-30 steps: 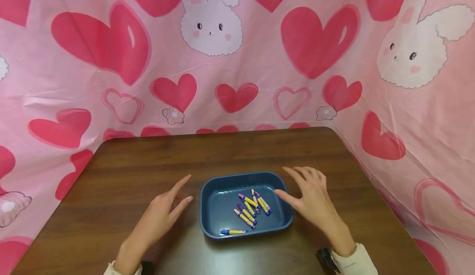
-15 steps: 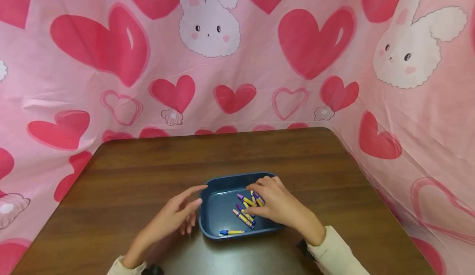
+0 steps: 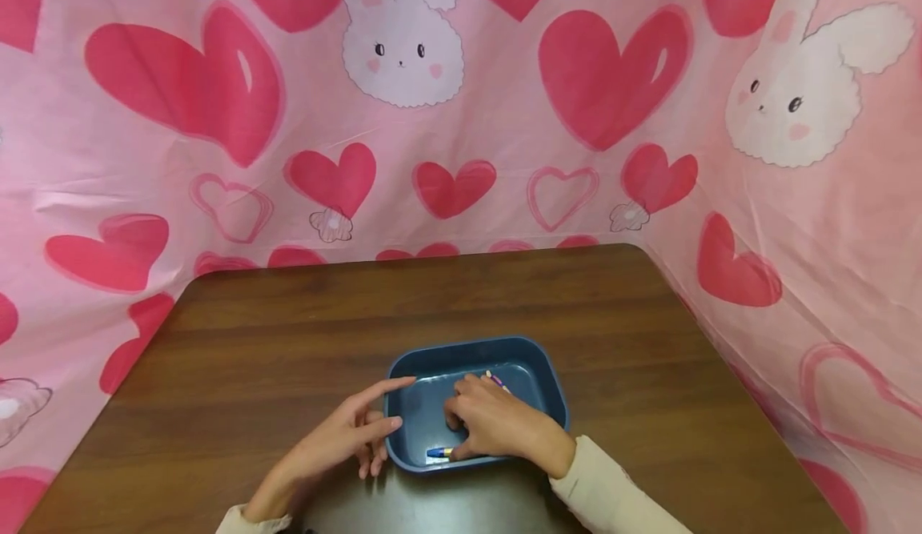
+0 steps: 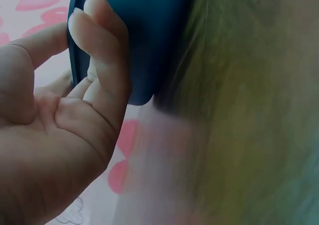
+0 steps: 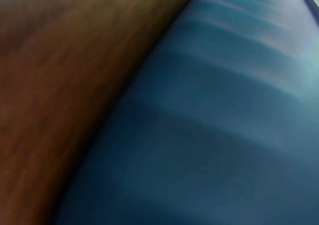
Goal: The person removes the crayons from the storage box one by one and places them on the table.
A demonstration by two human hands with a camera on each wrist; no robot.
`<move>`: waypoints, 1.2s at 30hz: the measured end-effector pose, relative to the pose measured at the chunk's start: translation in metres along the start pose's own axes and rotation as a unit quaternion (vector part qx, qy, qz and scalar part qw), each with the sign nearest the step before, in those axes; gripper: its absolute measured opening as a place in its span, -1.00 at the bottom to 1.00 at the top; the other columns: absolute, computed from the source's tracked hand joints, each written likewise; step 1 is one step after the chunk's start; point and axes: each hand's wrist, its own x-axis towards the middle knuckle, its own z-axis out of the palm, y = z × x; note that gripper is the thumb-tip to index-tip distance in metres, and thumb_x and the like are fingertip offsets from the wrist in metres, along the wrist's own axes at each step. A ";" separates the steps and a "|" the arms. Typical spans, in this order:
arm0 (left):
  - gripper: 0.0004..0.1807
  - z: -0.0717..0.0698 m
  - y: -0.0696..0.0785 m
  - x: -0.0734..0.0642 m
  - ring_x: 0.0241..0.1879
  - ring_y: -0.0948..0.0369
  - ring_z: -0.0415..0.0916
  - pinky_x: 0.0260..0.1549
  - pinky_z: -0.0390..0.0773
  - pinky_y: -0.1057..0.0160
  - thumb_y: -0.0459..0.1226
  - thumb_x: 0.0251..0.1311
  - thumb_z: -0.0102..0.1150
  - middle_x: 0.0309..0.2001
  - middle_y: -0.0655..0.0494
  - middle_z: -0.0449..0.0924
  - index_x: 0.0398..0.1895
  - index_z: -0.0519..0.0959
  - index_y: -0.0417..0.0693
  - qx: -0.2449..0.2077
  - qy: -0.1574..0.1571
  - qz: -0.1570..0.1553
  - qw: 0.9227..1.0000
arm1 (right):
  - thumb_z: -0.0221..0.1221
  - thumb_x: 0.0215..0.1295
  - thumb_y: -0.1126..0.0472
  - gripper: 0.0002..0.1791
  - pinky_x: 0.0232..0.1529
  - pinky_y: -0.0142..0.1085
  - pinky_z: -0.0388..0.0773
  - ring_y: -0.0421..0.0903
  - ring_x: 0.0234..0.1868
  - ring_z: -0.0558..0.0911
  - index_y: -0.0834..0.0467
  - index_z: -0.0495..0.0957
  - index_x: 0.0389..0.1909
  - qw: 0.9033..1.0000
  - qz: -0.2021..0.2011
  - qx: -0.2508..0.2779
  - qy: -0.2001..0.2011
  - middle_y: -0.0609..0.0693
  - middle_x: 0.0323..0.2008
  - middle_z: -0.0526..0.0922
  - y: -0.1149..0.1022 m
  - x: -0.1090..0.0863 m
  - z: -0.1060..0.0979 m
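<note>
A dark blue rectangular tray [image 3: 543, 362] sits on the brown table. My left hand [image 3: 337, 439] grips its left wall, index finger and thumb over the rim, the other fingers bent outside. In the left wrist view those bent fingers [image 4: 107, 70] lie against the tray's outer side [image 4: 144, 80]. My right hand [image 3: 497, 423] reaches down inside the tray, fingers curled over the crayons, most of which it hides. Near its thumb shows a blue crayon [image 3: 438, 452]; another crayon [image 3: 497, 381] peeks out behind the knuckles. What lies within the right fingers is hidden.
The wooden table [image 3: 288, 318] surrounds the tray. Behind and beside it hangs a pink cloth [image 3: 504, 134] printed with hearts and rabbits. The right wrist view is blurred, showing a blue surface [image 5: 209, 135] beside a brown one [image 5: 60, 100].
The right hand has come in from beyond the tray's right side, down over the crayons and leftward. The left hand has moved right, from beside the tray onto its left rim.
</note>
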 end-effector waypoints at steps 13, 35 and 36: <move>-0.36 0.002 -0.004 0.001 -0.64 0.22 0.55 -0.65 0.58 0.34 -0.21 0.52 -0.03 -0.54 -0.03 0.58 0.58 0.04 0.08 -0.007 0.019 -0.013 1.000 | 0.25 0.33 0.25 -0.84 -0.65 -0.48 0.37 -0.39 -0.71 0.38 0.10 0.59 -0.48 0.991 0.011 0.130 0.015 -0.24 -0.70 0.39 0.010 0.003 -0.014; -0.34 0.004 -0.003 -0.001 -0.62 0.19 0.61 -0.60 0.55 0.37 -0.24 0.50 0.00 -0.55 0.00 0.64 0.58 0.05 0.05 -0.032 0.027 -0.010 0.999 | 0.32 0.30 0.16 -0.90 -0.47 -0.46 0.45 -0.31 -0.48 0.45 0.11 0.70 -0.30 0.986 0.075 0.115 0.094 -0.21 -0.53 0.56 0.018 -0.006 -0.040; -0.35 0.005 -0.003 -0.001 -0.63 0.20 0.61 -0.61 0.53 0.38 -0.25 0.50 0.00 -0.56 0.02 0.64 0.57 0.05 0.02 -0.034 0.028 -0.002 0.999 | 0.32 0.30 0.15 -0.90 -0.47 -0.46 0.45 -0.30 -0.48 0.46 0.11 0.71 -0.30 0.985 0.079 0.115 0.096 -0.22 -0.52 0.56 0.019 -0.007 -0.042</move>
